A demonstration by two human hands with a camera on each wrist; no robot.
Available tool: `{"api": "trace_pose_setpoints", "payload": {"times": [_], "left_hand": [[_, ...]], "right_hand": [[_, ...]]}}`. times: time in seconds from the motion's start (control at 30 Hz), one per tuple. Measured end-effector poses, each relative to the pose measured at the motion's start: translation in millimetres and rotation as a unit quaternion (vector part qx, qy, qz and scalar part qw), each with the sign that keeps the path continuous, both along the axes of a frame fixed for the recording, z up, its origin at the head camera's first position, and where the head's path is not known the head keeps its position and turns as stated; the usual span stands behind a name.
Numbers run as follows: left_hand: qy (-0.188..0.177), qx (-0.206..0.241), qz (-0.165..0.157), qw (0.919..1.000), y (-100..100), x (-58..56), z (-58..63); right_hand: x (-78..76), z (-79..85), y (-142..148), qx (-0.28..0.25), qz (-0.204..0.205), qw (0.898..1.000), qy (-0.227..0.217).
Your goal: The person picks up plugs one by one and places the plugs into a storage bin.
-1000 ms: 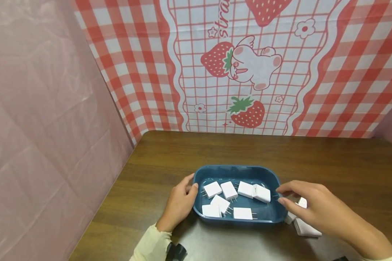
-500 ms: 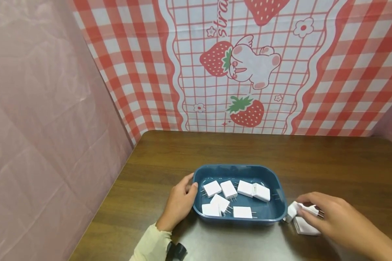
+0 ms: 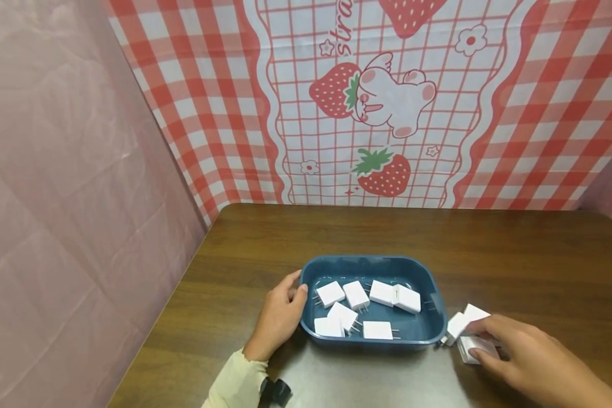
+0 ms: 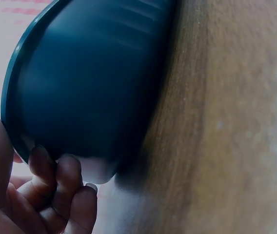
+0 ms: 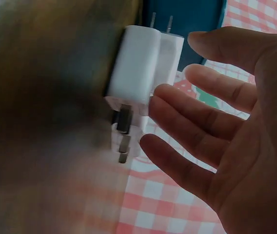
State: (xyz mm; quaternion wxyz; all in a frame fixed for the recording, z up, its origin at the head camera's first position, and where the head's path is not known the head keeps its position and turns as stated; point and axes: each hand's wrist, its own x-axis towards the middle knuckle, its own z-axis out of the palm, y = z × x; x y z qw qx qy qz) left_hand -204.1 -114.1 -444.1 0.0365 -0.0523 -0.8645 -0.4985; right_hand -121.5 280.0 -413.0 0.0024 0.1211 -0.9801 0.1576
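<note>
My left hand (image 3: 277, 311) holds the left end of a dark blue plastic tray (image 3: 372, 341), thumb at the rim and fingers curled against its outer wall (image 4: 94, 87). In the tray lie several white USB charger plugs (image 3: 378, 330), metal prongs showing. To its right, a small group of similar chargers lies on the table: one (image 3: 457, 326) leans near the tray's corner, and another (image 3: 474, 347) sits under my right hand (image 3: 525, 351). In the right wrist view the fingers are spread and slightly bent beside a charger (image 5: 136, 63), the thumb apart from it.
The brown wooden table (image 3: 265, 238) carries everything. Behind it hangs a red and white checked cloth (image 3: 214, 113) with strawberry prints. A pink cloth (image 3: 81, 198) stands along the left side.
My right hand has moved from the tray's right rim down and right to the loose chargers, shifting one of them. The left hand keeps its place on the tray.
</note>
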Motion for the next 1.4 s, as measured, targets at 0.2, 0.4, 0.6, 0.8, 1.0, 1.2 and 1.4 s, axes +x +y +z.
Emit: {"api": "trace_pose_setpoints", "payload": {"times": [0.2, 0.4, 0.6, 0.8, 1.0, 1.2, 1.4], "left_hand": [[0.006, 0.001, 0.001, 1.0000, 0.9, -0.3, 0.1], [0.003, 0.003, 0.000, 1.0000, 2.4, -0.7, 0.1], [0.003, 0.001, 0.000, 1.0000, 2.8, -1.1, 0.8], [0.003, 0.004, -0.001, 1.0000, 1.8, -1.3, 0.3], [0.001, 0.005, -0.002, 1.0000, 0.3, 0.7, 0.3], [0.006, 0.007, -0.006, 0.9999, -0.6, 0.6, -0.7], [0.001, 0.005, -0.003, 1.0000, 0.0, 0.3, -1.0]], "right_hand": [[-2.1, -3.8, 4.4, 0.012, -0.019, 0.998, -0.067], [-0.4, -10.3, 7.3, 0.031, -0.017, 0.997, -0.063], [-1.6, -10.7, 6.5, 0.039, -0.022, 0.996, -0.082], [-3.4, -10.5, 3.4, 0.046, -0.020, 0.994, -0.096], [-4.0, -17.5, 4.0, 0.035, -0.028, 0.992, -0.120], [-3.3, -20.8, 6.0, 0.038, -0.028, 0.994, -0.101], [-1.9, -16.5, 6.0, 0.044, -0.024, 0.994, -0.101]]}}
